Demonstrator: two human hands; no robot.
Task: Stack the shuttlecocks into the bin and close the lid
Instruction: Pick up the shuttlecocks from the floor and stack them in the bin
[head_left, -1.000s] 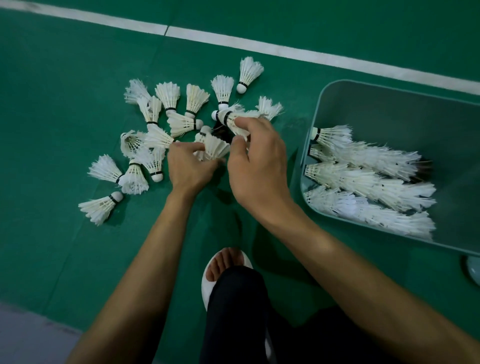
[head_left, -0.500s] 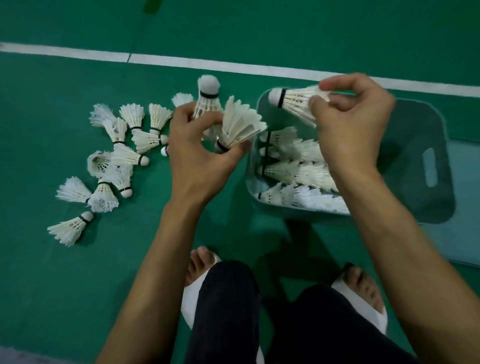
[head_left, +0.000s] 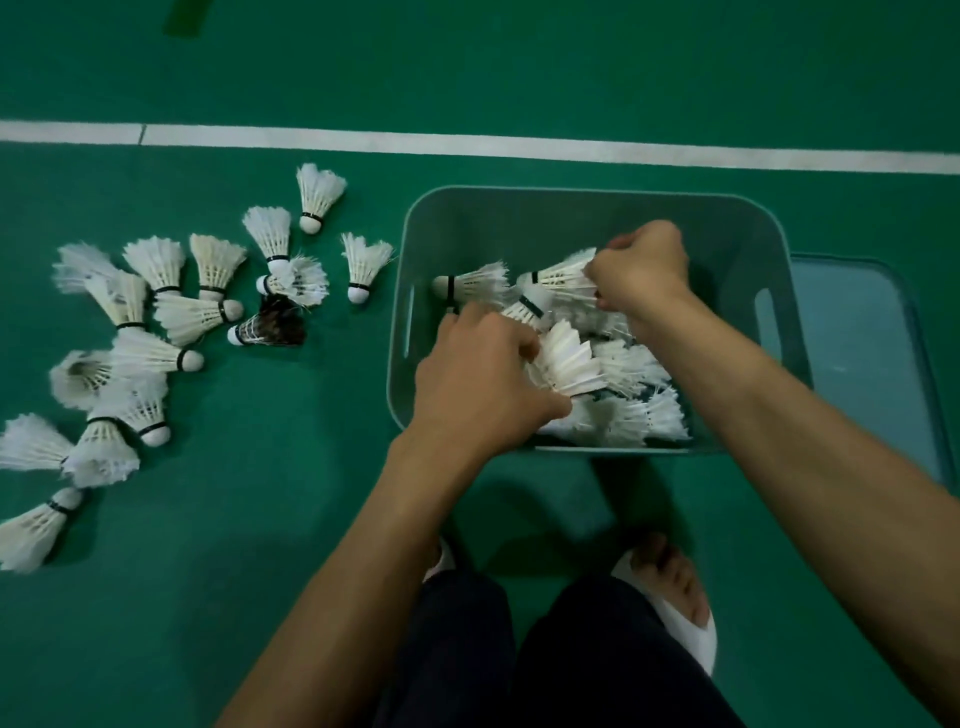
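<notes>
While the loose shuttlecocks (head_left: 156, 260) are lying scattered on the floor (head_left: 260, 519) left of the bin (head_left: 571, 193), the left hand (head_left: 478, 379) is gripping a white shuttlecock (head_left: 566, 364) over the stacked rows (head_left: 634, 415). The right hand (head_left: 641, 270) is pinching a second shuttlecock (head_left: 561, 275) farther back. Squeezing is risking crushed feathers, and crooked placing is risking a pile blocking the lid (head_left: 872, 395), which is lying just right of the bin.

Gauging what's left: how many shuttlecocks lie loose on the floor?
16, all on the floor left of the bin: five in the nearer group, including the dark-feathered shuttlecock, and eleven in the farther-left cluster. Overlapping feathers may hide another.
</notes>
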